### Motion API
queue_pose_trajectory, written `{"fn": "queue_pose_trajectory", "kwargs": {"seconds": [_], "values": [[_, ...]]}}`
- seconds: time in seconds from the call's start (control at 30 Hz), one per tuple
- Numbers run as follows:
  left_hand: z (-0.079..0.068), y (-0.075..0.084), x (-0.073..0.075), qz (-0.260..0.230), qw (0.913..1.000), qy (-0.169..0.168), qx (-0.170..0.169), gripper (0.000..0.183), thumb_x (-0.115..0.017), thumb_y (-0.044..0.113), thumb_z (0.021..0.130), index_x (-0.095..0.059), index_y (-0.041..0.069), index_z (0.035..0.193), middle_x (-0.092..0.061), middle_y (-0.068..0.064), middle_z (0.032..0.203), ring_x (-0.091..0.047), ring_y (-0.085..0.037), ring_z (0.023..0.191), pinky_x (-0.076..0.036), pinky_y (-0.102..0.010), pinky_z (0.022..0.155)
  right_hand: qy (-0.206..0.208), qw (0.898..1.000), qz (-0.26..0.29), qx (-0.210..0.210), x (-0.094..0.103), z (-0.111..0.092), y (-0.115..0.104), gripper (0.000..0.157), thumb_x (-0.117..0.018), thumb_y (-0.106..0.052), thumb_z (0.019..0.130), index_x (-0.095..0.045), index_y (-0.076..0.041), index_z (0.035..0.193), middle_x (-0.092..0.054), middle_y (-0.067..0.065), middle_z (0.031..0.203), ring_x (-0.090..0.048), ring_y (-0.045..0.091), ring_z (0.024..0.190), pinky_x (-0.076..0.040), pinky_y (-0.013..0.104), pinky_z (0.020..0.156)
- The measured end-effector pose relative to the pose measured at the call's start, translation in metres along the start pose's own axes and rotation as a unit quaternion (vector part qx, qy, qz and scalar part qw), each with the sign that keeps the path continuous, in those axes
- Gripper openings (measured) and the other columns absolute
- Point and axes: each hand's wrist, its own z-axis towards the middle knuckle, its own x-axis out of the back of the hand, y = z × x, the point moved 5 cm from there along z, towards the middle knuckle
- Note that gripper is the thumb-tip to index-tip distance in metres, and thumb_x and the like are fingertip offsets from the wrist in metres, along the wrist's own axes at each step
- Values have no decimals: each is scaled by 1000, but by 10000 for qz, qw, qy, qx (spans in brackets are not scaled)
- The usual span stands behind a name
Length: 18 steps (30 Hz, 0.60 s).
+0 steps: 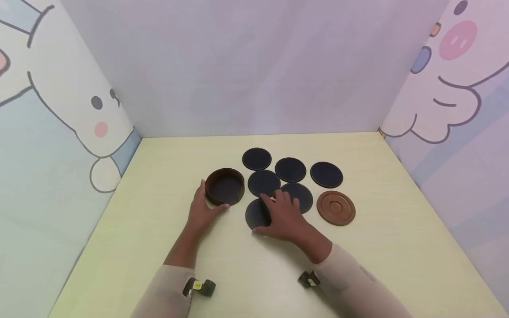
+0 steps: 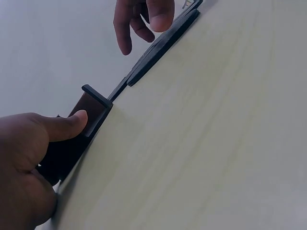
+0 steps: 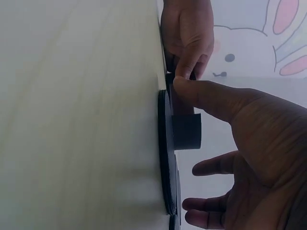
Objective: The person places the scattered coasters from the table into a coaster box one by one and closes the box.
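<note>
My left hand [image 1: 200,214] grips the side of a round, dark brown coaster holder [image 1: 237,198], an open-topped cup standing on the table. In the left wrist view its thumb lies against the holder's wall [image 2: 96,106]. My right hand [image 1: 284,218] hovers with spread, bent fingers over the nearest black round coaster [image 1: 256,215]. Thumb and fingers stand apart above that coaster [image 3: 166,158] in the right wrist view, with nothing between them. Part of the coaster is hidden under the hand. Another black coaster [image 1: 298,196] lies partly behind the fingers.
Several more black coasters, such as the middle one [image 1: 263,183] and the far right one [image 1: 326,174], lie flat beyond my right hand. A brown ringed wooden disc [image 1: 336,207] lies to the right. Cartoon-printed walls [image 1: 254,79] enclose the pale table [image 1: 246,274].
</note>
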Motion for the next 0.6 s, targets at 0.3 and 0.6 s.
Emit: {"fn": "queue_pose_trajectory", "kwargs": {"seconds": [0.3,0.6], "values": [[0,-1,1,-29,9998,-13,192,120,-83,47,77,-4,12,161,-14,-13,167,-14,-33,155,-19,-51,127,-111,9989,-448,-47,-6,4,-8,107,-75,-78,61,-45,-23,148,-48,13,121,-41,30,110,-34,47,82],[0,0,3,-57,9997,-101,208,121,-83,48,76,-4,14,161,-14,-13,167,-14,-34,155,-18,-53,127,-334,9977,-588,-37,-10,5,-15,107,-78,-76,60,-44,-26,149,-46,18,128,-40,34,120,-36,52,86]]}}
